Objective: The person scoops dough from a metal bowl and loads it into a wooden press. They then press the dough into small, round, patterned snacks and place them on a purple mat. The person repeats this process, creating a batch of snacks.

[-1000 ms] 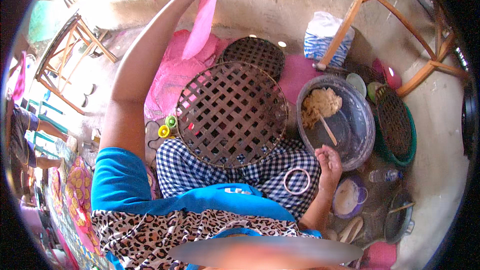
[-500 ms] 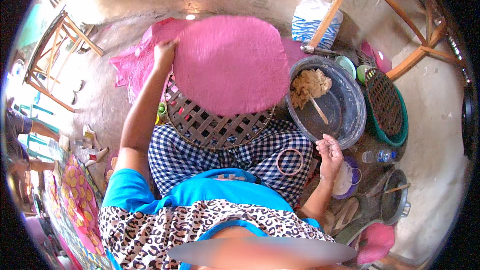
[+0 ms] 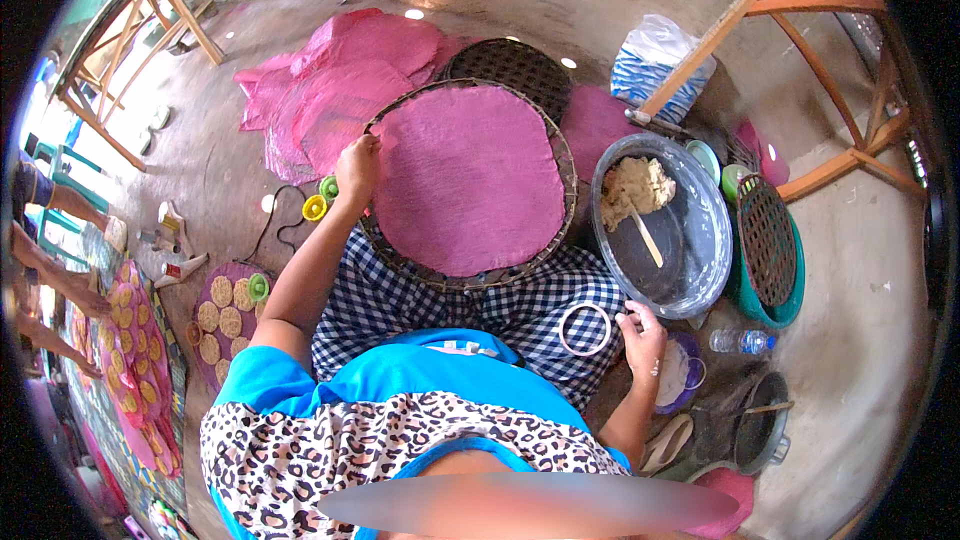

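Head view: round pink sheet point(image 3: 470, 180) lies nearly flat on the woven tray point(image 3: 515, 275), inside its rim, bare slats showing around the edge. Tray sits across the checkered trousers point(image 3: 380, 285), so the lap acts as the work stand; looks like that keeps the sheet level and close to both hands. Left hand point(image 3: 357, 175) is at the tray's left rim, fingers bent in at the sheet's edge. Can't tell if that grip pinches the sheet, the rim, or just rests there. Left arm runs forward from the shoulder, outside the left knee, elbow slightly bent, probably to keep the forearm off the sheet.

Right hand point(image 3: 645, 340) has nothing in its grip: fingers loosely curled, pale residue on the skin, elbow folded, forearm up beside the right thigh. My read: held clear so the residue stays off the sheet. White ring point(image 3: 585, 328) is on the right thigh, just beside those fingers.

Dark basin point(image 3: 695, 260) stands right of the tray, within right-hand reach; dough point(image 3: 637, 185) heaped at its far-left side, pale stick point(image 3: 648, 240) leaning from the dough, likely parked there for easy pickup. Purple tub point(image 3: 697, 372) sits near the right wrist. More pink sheets point(image 3: 345, 80) are heaped on the floor beyond the left hand, handy for that arm. Second woven tray point(image 3: 520, 70) is behind the first.
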Demonstrator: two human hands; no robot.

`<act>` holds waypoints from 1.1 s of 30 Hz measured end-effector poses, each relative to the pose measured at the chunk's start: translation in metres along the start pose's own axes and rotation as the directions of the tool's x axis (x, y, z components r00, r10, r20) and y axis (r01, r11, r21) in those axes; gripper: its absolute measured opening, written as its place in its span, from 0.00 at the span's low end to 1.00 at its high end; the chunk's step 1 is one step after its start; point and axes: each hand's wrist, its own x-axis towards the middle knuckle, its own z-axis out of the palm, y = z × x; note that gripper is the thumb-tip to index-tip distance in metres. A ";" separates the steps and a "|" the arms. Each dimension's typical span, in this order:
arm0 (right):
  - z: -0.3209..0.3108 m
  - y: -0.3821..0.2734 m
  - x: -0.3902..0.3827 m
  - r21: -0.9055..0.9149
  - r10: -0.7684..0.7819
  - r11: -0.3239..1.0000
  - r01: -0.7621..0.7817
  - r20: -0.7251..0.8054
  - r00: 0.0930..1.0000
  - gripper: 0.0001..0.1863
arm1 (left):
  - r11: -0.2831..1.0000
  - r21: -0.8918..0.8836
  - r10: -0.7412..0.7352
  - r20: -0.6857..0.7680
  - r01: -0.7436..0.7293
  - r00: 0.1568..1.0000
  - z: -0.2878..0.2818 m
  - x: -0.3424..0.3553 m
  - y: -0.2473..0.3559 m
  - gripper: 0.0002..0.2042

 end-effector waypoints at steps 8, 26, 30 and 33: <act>0.033 0.015 -0.023 -0.295 0.081 0.954 -0.046 0.110 0.991 0.16 | 0.995 0.094 -0.032 -0.070 0.038 0.997 -0.038 -0.010 -0.009 0.15; 0.132 -0.142 0.042 -0.024 -0.201 0.976 0.216 0.276 0.940 0.08 | 0.876 -0.309 -0.332 0.174 0.371 0.927 -0.093 -0.047 -0.245 0.15; 0.199 -0.213 0.051 -0.083 -0.361 0.908 0.410 0.337 0.869 0.09 | 0.924 -0.278 -0.142 0.388 0.262 0.911 -0.072 -0.025 -0.245 0.15; 0.233 -0.255 0.052 -0.074 -0.405 0.882 0.465 0.385 0.829 0.09 | 0.938 -0.346 0.212 0.598 0.011 0.773 -0.055 0.004 -0.234 0.16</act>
